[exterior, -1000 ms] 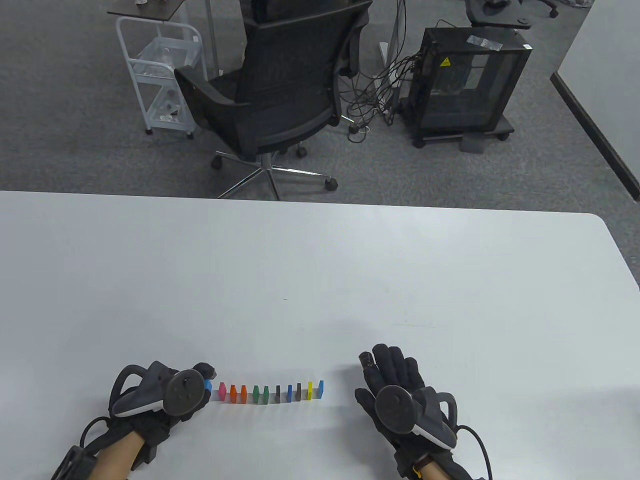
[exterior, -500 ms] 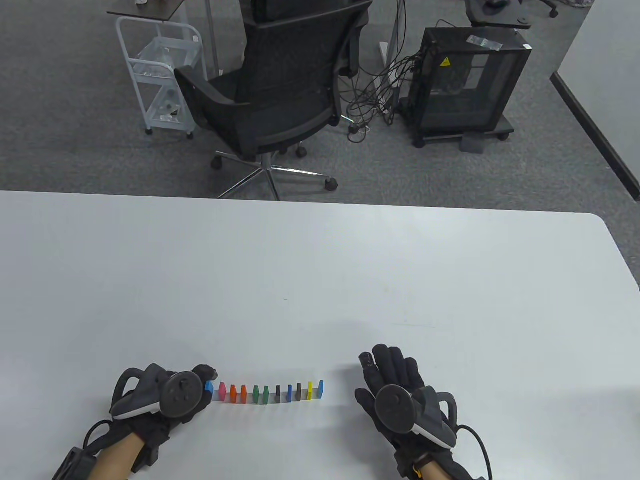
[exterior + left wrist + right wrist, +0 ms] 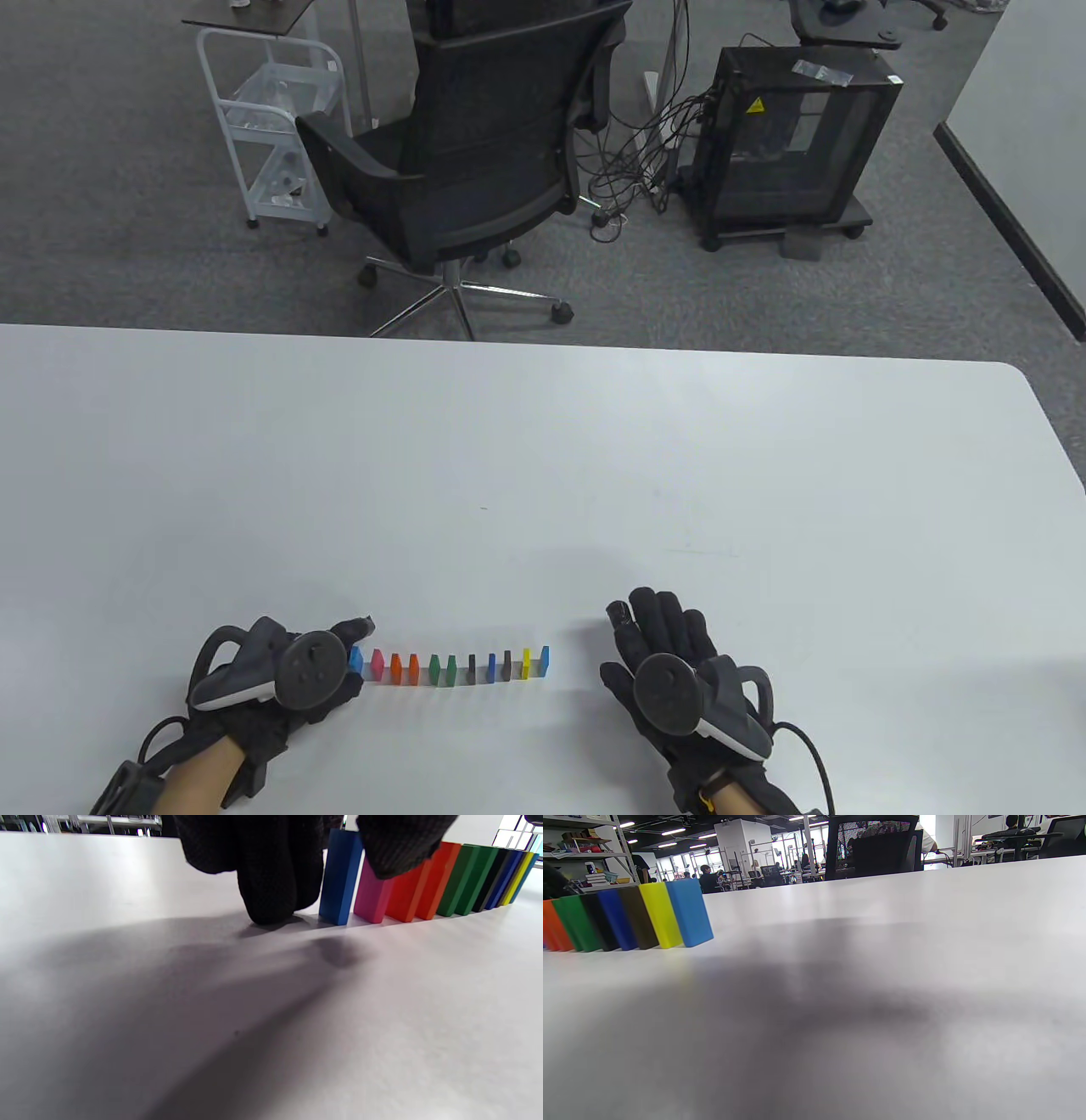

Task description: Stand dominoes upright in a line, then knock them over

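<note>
Several coloured dominoes (image 3: 450, 667) stand upright in a row near the table's front edge. At its left end is a light blue domino (image 3: 355, 659), seen close up as the blue domino (image 3: 339, 878) in the left wrist view. My left hand (image 3: 361, 637) sits at that end. Its fingers (image 3: 271, 878) touch the table just left of the domino, and the thumb (image 3: 398, 849) hovers in front, above the pink one (image 3: 373, 897). No pinch shows. My right hand (image 3: 649, 624) lies flat and open right of the far blue domino (image 3: 689, 912).
The white table (image 3: 543, 441) stretches far beyond the row. On the floor behind its far edge stand a black office chair (image 3: 475, 144), a white wire cart (image 3: 271, 127) and a black cabinet (image 3: 789, 144) with cables.
My left hand has drawn back a little to the left, uncovering the light blue end domino, and its index finger has straightened. The right hand has slid slightly toward me.
</note>
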A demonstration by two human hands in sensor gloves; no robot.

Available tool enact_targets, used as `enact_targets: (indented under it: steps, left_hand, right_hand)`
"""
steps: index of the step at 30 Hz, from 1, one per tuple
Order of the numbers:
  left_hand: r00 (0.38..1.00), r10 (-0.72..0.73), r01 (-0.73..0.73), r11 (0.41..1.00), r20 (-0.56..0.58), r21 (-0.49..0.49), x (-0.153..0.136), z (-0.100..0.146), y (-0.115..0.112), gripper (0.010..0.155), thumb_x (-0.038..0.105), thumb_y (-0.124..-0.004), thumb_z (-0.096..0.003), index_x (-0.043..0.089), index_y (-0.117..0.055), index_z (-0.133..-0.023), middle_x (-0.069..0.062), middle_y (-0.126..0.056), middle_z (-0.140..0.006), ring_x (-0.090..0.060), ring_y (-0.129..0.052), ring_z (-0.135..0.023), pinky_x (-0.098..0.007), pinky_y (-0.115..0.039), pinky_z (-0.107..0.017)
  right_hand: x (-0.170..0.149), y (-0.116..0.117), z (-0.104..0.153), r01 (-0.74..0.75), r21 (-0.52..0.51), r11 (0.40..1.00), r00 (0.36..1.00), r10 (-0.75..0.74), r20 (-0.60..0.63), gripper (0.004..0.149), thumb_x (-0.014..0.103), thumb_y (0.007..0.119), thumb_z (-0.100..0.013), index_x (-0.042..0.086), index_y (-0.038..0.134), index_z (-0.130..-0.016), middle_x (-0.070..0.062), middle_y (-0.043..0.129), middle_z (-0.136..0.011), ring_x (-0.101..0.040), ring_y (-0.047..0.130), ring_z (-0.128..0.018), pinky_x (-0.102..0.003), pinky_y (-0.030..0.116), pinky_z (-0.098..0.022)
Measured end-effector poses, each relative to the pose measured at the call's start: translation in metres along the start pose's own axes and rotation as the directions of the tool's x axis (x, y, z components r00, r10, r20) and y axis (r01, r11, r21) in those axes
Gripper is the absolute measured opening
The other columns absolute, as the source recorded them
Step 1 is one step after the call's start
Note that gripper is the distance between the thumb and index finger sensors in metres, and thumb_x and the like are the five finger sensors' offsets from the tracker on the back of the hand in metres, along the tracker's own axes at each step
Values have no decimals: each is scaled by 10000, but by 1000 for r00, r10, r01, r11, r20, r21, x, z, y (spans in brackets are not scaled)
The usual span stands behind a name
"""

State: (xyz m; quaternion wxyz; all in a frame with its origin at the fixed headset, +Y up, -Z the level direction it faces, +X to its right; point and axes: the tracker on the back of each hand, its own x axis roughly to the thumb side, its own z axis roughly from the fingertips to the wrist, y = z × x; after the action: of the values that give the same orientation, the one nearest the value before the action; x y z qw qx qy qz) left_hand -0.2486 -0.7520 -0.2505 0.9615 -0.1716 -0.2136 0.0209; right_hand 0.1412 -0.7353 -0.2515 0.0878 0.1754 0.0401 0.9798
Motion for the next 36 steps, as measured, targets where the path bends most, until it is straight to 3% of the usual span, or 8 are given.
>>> enact_targets:
  steps: [5, 7, 9, 12, 19, 25, 31, 36]
  left_hand:
    - [999, 9, -11, 999, -53, -31, -8, 5, 4, 698, 466, -720, -652, 109, -488, -1207, -118, -810, -1122, -235, -915, -948, -443, -655, -816]
    - [997, -12, 12, 1000, -80, 1, -11, 8, 7, 580, 442, -721, -656, 144, -610, -1140, -73, -878, -1044, -201, -960, -878, -422, -684, -794]
    - [993, -30, 36, 998, -111, 55, -12, 9, 8, 395, 396, -708, -667, 184, -773, -994, -9, -973, -893, -162, -1023, -733, -391, -743, -735]
    - [994, -58, 64, 995, -92, 71, -9, 8, 8, 361, 384, -710, -667, 185, -816, -948, 24, -1006, -793, -136, -1042, -635, -374, -777, -687]
    - [991, -132, 133, 987, -11, 88, 8, -1, 1, 358, 386, -710, -664, 196, -812, -950, 27, -1000, -805, -133, -1038, -648, -369, -776, -689]
    - [995, -103, 103, 991, -5, 91, 11, -3, -1, 358, 385, -707, -664, 196, -810, -951, 23, -1000, -808, -137, -1037, -651, -373, -772, -691]
    - [989, -108, 130, 963, -104, 236, 6, 7, 9, 383, 412, -679, -674, 202, -823, -960, -11, -980, -850, -173, -1023, -692, -408, -766, -688]
    - [982, -108, 155, 929, -154, 335, 5, 15, 15, 475, 440, -597, -695, 190, -818, -1033, -89, -857, -1070, -271, -911, -929, -468, -690, -773]
  right_hand:
    - [0, 0, 0, 1, -4, 1000, 1000, -1, 0, 695, 501, 479, -579, 166, 403, -1183, -134, 234, -1203, -393, 283, -1112, -519, 226, -808]
    - [0, 0, 0, 2, -3, 1000, 1000, -2, 0, 695, 502, 479, -579, 167, 403, -1182, -135, 232, -1203, -394, 282, -1112, -519, 226, -808]
    - [0, 0, 0, 3, -3, 1000, 1000, -3, 0, 694, 502, 479, -579, 168, 403, -1182, -134, 232, -1203, -394, 284, -1112, -519, 227, -808]
    - [-1, 2, -2, 1, 15, 1000, 1000, -1, -3, 694, 502, 479, -579, 167, 404, -1182, -135, 232, -1203, -394, 282, -1112, -519, 226, -808]
    - [0, 0, -1, 3, 6, 1000, 1000, -3, -1, 694, 502, 478, -579, 167, 404, -1182, -133, 231, -1203, -393, 281, -1113, -518, 225, -808]
    - [0, 1, -1, 4, 2, 1000, 1000, -4, 0, 694, 502, 478, -579, 167, 403, -1182, -133, 231, -1203, -393, 282, -1113, -518, 226, -808]
    - [-1, 0, 0, 2, -3, 1000, 1000, -2, -3, 690, 498, 476, -580, 168, 403, -1182, -132, 232, -1203, -391, 280, -1113, -516, 224, -808]
    - [-1, 0, 0, -1, -21, 1000, 1000, 1, -6, 684, 491, 472, -581, 168, 405, -1180, -125, 233, -1204, -387, 280, -1113, -513, 223, -809]
